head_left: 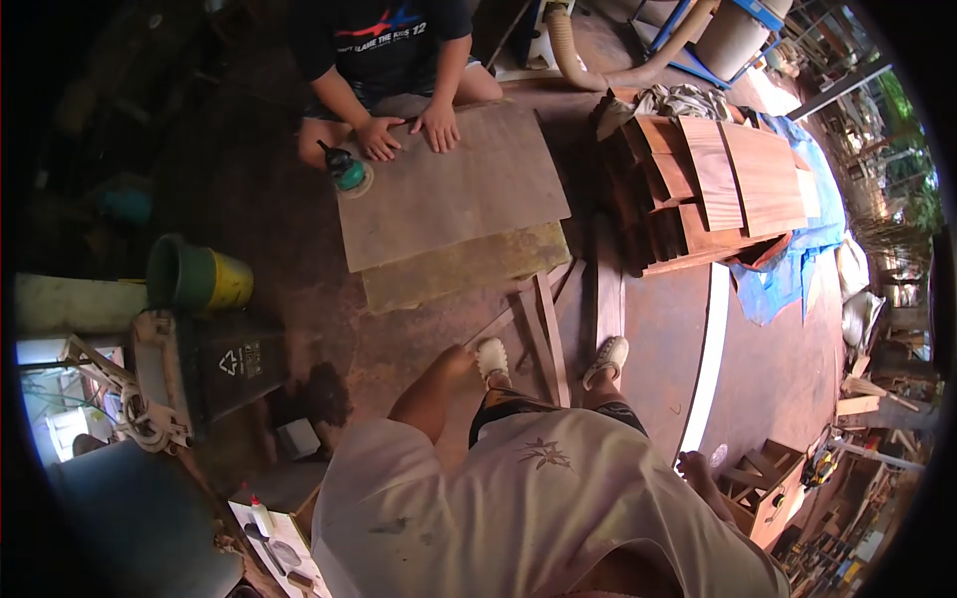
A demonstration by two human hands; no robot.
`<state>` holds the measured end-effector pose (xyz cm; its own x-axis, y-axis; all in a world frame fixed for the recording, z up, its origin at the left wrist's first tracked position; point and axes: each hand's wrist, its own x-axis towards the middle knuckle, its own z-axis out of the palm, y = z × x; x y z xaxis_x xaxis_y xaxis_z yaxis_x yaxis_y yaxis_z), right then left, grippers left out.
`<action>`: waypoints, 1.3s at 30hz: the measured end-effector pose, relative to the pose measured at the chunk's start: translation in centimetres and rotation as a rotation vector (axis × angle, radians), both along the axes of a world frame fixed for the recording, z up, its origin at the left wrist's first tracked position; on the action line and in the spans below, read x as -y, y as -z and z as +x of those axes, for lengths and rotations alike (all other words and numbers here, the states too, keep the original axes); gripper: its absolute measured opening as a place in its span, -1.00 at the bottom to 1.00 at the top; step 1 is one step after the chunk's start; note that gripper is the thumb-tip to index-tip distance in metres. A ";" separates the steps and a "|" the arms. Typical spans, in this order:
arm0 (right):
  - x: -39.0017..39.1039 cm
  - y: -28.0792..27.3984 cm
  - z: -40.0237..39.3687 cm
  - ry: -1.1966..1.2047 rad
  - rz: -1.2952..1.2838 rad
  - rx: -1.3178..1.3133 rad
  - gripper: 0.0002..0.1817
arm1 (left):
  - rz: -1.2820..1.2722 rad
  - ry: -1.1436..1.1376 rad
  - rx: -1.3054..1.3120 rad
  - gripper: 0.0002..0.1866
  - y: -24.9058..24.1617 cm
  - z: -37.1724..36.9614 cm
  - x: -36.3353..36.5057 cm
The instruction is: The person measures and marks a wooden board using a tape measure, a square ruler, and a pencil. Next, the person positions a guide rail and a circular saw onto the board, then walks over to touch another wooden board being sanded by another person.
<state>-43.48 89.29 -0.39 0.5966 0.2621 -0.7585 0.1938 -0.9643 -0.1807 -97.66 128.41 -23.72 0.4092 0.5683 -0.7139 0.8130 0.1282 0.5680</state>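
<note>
My left hand [456, 363] reaches forward beside my left shoe, its fingers too indistinct to make out. A thin wooden strip [508, 317] on the floor ends next to it in the picture; whether they touch cannot be told. Low at my right side hangs my right hand [691, 464], fingers loosely bent and apart, with nothing seen in them. It is nearest a long white strip [706, 369] and a wooden drawer-like box [776, 496]. Ahead, another person's hands [409, 135] rest on a large brown board [449, 194]; a green sander [349, 172] stands on its left corner.
Reddish-brown wooden boards [763, 179] are stacked at the right, beside a blue tarp [812, 244]. Left of me are a green and yellow bucket [227, 279] and a black bin [234, 364]. More wooden strips [546, 339] lie by my feet. A white glue bottle [261, 515] stands lower left.
</note>
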 end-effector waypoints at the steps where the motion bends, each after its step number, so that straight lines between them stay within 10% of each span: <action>1: -0.5 0.6 0.1 -0.008 0.000 -0.006 -0.66 | 0.047 -0.061 -0.024 -0.54 -0.3 -0.1 -1.0; 3: -1.4 1.7 0.5 -0.023 0.072 -0.015 -0.69 | 0.381 0.276 0.048 -0.57 3.1 -0.6 -2.2; 6: -3.9 1.7 0.2 -0.076 0.059 -0.034 -0.69 | 0.277 0.048 0.103 -0.54 -4.8 0.0 -3.3; 10: -7.0 1.0 0.4 -0.262 0.062 0.002 -0.68 | 0.063 -0.202 0.052 -0.54 -0.5 -0.4 -1.9; 13: -7.3 0.7 1.5 -0.340 0.124 -0.004 -0.67 | 0.328 0.236 -0.023 -0.53 0.4 -0.9 -0.5; 15: -7.2 1.0 2.5 -0.346 0.201 -0.024 -0.67 | -0.066 -0.362 -0.060 -0.62 -8.1 -0.4 -0.3; 18: -6.6 3.8 6.6 -0.610 0.185 0.009 -0.66 | 0.233 0.033 0.070 -0.71 5.8 -3.0 1.9; 25: -9.0 0.1 3.8 -0.145 0.100 0.008 -0.68 | -0.090 -0.208 -0.062 -0.79 -4.5 -1.5 -0.6; 28: -8.1 -1.0 2.4 -0.217 0.049 0.014 -0.67 | 0.521 0.498 0.093 -0.75 0.0 -1.4 -0.8; 30: -7.2 -1.5 1.6 -0.214 0.042 0.026 -0.67 | 0.096 -0.096 0.007 -0.70 -4.5 0.2 -1.9; 39: -4.1 -2.2 -1.1 -0.135 0.010 0.018 -0.68 | 0.012 -0.087 0.056 -0.72 -6.5 0.9 -2.6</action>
